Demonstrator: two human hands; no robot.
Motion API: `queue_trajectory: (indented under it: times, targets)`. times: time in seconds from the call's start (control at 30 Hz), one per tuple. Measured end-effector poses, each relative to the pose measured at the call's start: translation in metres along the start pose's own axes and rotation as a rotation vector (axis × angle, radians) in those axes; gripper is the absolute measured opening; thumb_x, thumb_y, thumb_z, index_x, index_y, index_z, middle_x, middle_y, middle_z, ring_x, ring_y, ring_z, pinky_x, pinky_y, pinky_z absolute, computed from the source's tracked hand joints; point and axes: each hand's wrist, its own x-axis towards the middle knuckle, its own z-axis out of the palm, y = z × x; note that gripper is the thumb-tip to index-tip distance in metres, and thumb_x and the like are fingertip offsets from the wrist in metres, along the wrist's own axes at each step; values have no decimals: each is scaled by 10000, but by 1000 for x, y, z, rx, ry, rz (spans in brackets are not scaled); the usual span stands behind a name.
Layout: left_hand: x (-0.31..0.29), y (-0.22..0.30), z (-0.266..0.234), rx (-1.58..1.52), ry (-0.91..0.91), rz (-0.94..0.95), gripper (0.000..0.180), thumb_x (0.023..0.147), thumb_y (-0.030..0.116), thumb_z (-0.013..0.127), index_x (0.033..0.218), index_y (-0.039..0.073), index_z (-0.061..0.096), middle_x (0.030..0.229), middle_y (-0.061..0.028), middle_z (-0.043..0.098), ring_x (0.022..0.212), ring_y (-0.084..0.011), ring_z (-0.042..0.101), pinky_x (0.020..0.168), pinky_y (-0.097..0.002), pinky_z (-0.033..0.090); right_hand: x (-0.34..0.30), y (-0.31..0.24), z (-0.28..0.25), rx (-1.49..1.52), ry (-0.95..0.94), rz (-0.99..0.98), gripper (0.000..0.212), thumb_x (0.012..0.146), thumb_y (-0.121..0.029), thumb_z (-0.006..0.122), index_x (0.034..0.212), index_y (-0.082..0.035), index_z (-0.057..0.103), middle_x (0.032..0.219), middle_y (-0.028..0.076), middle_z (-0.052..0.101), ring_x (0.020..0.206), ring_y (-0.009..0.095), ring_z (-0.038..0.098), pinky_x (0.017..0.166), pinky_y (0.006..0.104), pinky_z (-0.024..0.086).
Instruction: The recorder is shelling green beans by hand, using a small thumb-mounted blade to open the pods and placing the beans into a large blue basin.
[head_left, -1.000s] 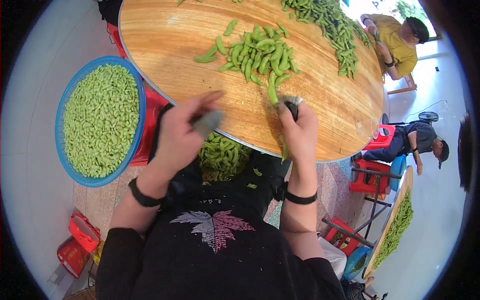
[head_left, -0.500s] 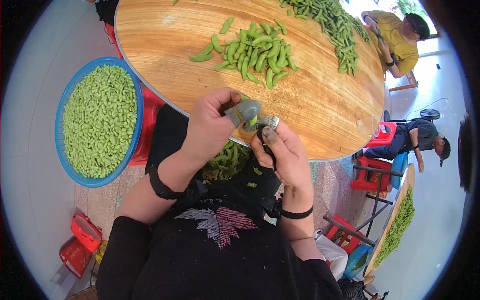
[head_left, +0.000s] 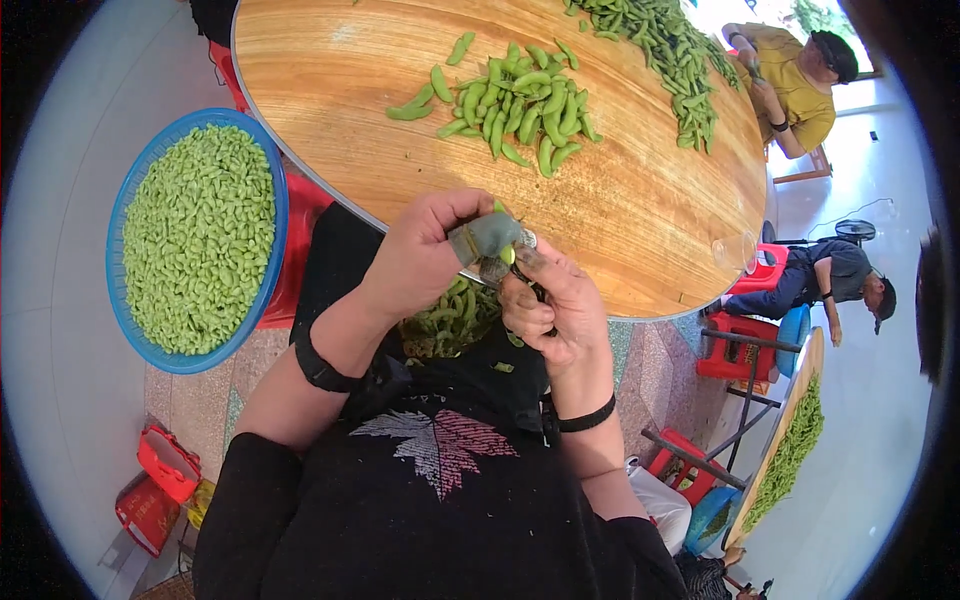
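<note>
My left hand (head_left: 415, 245) is closed on a green bean pod (head_left: 508, 254) over the near table edge. A grey finger cover (head_left: 487, 236) sits on one of its digits. Close against it, my right hand (head_left: 565, 310), with dark-stained fingertips, is closed round a small dark-handled metal tool (head_left: 529, 239). The tool's metal end meets the pod or lies right beside it; fingers hide most of it. Beyond my hands, a pile of bean pods (head_left: 525, 105) lies on the round wooden table (head_left: 340, 110). Below them, pods and husks (head_left: 452, 322) are gathered at my lap.
At my left a blue basket (head_left: 117, 235) full of shelled beans stands by a red stool (head_left: 297, 235). More pods (head_left: 660, 50) cover the table's far side, near a person in yellow (head_left: 805, 95). A clear cup (head_left: 737, 253) is at the right edge. Another person (head_left: 850, 270) sits further right.
My right hand has moved left and in against the left, its fingers more curled. The tool's metal end has come to the pod. My left hand has shifted slightly down and right.
</note>
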Motion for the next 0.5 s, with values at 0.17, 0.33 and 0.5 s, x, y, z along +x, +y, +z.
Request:
queue_trajectory:
  times: [0.17, 0.33, 0.5]
  targets:
    - [-4, 18, 11, 359, 57, 14, 125, 813, 21, 614, 934, 24, 583, 819, 35, 583, 766, -39, 527, 671, -192, 421, 10, 7, 9, -611, 306, -257, 127, 934, -139, 461, 896, -60, 553, 586, -46, 463, 422, 19, 317, 382, 163, 225]
    - [-3, 13, 5, 466, 194, 183, 369, 695, -105, 462, 1040, -20, 563, 811, -89, 628, 754, -143, 599, 694, -266, 464, 19, -13, 13, -996, 353, -247, 195, 912, -178, 502, 785, -39, 551, 535, 1, 496, 426, 111, 431, 418, 248, 320]
    - [-11, 24, 5, 594, 100, 38, 407, 702, -94, 458, 1093, -24, 549, 839, -133, 629, 802, -195, 625, 723, -295, 471, 62, -31, 11, -2030, 760, -635, 174, 834, -192, 559, 852, -19, 562, 672, 210, 594, 647, 389, 585, 563, 452, 455]
